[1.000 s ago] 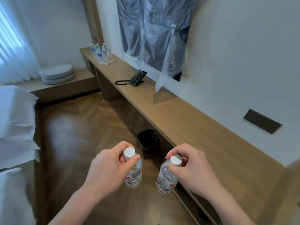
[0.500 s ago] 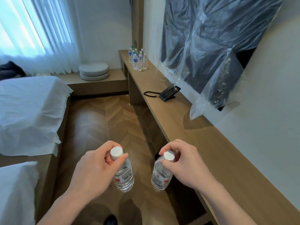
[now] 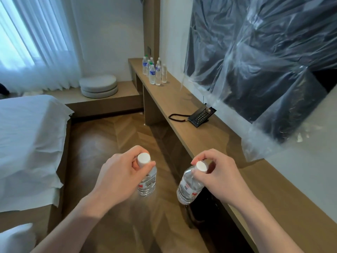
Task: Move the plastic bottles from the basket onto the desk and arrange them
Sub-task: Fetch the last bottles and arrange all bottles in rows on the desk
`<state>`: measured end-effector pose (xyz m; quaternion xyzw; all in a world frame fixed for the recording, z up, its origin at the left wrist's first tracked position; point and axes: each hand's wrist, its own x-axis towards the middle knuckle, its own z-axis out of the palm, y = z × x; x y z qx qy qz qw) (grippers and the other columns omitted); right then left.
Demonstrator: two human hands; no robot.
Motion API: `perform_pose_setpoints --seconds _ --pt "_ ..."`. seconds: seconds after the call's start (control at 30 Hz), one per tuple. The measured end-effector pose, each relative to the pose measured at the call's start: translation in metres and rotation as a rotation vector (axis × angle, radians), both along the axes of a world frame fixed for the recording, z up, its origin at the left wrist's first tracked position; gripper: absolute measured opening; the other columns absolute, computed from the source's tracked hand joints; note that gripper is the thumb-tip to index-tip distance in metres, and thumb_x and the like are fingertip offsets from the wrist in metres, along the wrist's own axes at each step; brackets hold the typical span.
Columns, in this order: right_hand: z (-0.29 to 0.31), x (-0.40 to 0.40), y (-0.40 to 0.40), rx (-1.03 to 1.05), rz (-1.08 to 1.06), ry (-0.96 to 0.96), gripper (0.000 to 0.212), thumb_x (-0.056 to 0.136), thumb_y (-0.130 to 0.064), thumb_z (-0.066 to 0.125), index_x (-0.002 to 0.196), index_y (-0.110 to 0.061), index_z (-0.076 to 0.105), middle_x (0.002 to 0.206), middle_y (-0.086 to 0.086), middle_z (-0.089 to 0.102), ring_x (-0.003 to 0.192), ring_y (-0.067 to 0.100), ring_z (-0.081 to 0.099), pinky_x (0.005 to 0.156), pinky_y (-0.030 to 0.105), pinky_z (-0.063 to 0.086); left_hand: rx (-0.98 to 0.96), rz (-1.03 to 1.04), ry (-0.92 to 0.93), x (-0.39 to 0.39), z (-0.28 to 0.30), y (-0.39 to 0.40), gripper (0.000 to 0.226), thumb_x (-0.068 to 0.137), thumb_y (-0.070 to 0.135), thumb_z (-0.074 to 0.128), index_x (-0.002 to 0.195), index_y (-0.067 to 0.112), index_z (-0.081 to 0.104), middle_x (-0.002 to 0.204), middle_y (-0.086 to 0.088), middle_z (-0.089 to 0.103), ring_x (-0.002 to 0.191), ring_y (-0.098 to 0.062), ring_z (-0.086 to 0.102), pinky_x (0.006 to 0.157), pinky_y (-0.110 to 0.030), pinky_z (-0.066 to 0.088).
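left hand [image 3: 118, 177] gripping bottle [image 3: 147, 181], right hand [image 3: 218, 177] gripping 2nd bottle [image 3: 188, 189]

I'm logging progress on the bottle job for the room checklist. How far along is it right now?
Done: a cluster of bottles already stands at the far end of the desk. In hand: the left hand grips one bottle by its neck, the right hand another, both above the floor. Left: setting these two down with the group. The basket is out of view, so I cannot tell what remains.
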<state>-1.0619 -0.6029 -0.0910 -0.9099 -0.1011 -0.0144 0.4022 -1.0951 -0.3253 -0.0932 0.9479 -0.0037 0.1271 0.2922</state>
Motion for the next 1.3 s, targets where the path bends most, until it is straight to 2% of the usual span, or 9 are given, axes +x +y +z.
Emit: perform_pose_setpoints --seconds 0.1,0.27,0.4,0.53,0.63,0.77,0.97,1.2,1.3 --pt "0.001 0.037 0.018 -0.010 -0.015 0.013 0.017 0.083 -0.029 0.082 0.088 -0.042 0.072 0.102 -0.029 0.064 0.092 0.000 0.061 0.071 0.032 0.059 -0.031 -0.009 0.011 0.040 0.002 0.022 0.022 0.090 0.060 0.065 0.096 0.039 0.062 0.071 0.018 0.067 0.071 -0.006 0.065 0.057 -0.019 0.042" --pt "-0.007 0.106 0.044 -0.038 -0.034 0.057 0.016 0.083 -0.032 0.084 0.087 -0.042 0.072 0.097 -0.025 0.067 0.095 0.003 0.065 0.079 0.036 0.065 -0.043 -0.018 0.034 0.113 -0.006 0.053 0.024 0.091 0.061 0.062 0.098 0.038 0.062 0.070 0.017 0.066 0.069 -0.008 0.063 0.058 -0.020 0.042" --pt "-0.020 0.173 0.065 -0.036 -0.026 0.084 0.016 0.083 -0.033 0.085 0.088 -0.042 0.072 0.098 -0.030 0.066 0.099 -0.003 0.063 0.080 0.032 0.065 -0.059 -0.009 0.051 0.179 -0.014 0.071 0.023 0.091 0.059 0.064 0.096 0.037 0.062 0.070 0.020 0.066 0.073 -0.003 0.063 0.058 -0.018 0.042" --pt "-0.033 0.253 0.085 -0.033 -0.013 0.105 0.019 0.082 -0.036 0.087 0.090 -0.043 0.071 0.098 -0.029 0.066 0.103 -0.011 0.058 0.074 0.023 0.061 -0.034 -0.009 0.060 0.255 -0.017 0.092 0.017 0.094 0.054 0.064 0.095 0.038 0.062 0.063 0.015 0.062 0.063 -0.009 0.060 0.056 -0.023 0.041" --pt "-0.032 0.319 0.104 -0.032 0.021 0.129 0.019 0.081 -0.036 0.087 0.091 -0.042 0.071 0.100 -0.029 0.065 0.096 -0.002 0.061 0.074 0.019 0.053 0.019 0.010 0.090 0.315 -0.010 0.106 0.015 0.095 0.055 0.062 0.095 0.041 0.060 0.063 0.013 0.062 0.059 -0.010 0.058 0.053 -0.023 0.037" --pt "-0.028 0.398 0.127 -0.036 0.056 0.115 0.019 0.082 -0.036 0.086 0.092 -0.041 0.070 0.100 -0.025 0.066 0.090 -0.001 0.061 0.070 0.016 0.047 0.014 0.064 0.078 0.381 -0.005 0.122 0.016 0.093 0.059 0.061 0.095 0.043 0.058 0.064 0.015 0.063 0.058 -0.008 0.058 0.051 -0.023 0.037" --pt "-0.018 0.503 0.162 -0.016 0.118 0.113 0.023 0.083 -0.032 0.088 0.094 -0.041 0.070 0.100 -0.022 0.068 0.097 0.002 0.068 0.078 0.028 0.064 -0.036 0.113 0.087 0.470 -0.009 0.159 0.017 0.094 0.058 0.062 0.102 0.042 0.060 0.063 0.012 0.062 0.058 -0.009 0.057 0.053 -0.027 0.042" --pt "-0.022 0.620 0.206 -0.027 0.111 0.133 0.025 0.086 -0.033 0.088 0.098 -0.043 0.068 0.102 -0.020 0.068 0.093 0.008 0.070 0.075 0.026 0.066 -0.043 0.087 0.133 0.589 -0.022 0.202 0.023 0.092 0.063 0.059 0.101 0.041 0.060 0.067 0.018 0.062 0.061 -0.009 0.056 0.053 -0.022 0.037" --pt "-0.033 0.667 0.228 -0.034 0.064 0.136 0.023 0.084 -0.034 0.088 0.096 -0.042 0.070 0.099 -0.020 0.070 0.089 0.008 0.071 0.070 0.029 0.067 -0.011 0.037 0.141 0.647 -0.029 0.217 0.018 0.095 0.059 0.061 0.103 0.043 0.060 0.066 0.028 0.060 0.068 0.002 0.059 0.049 -0.014 0.034"
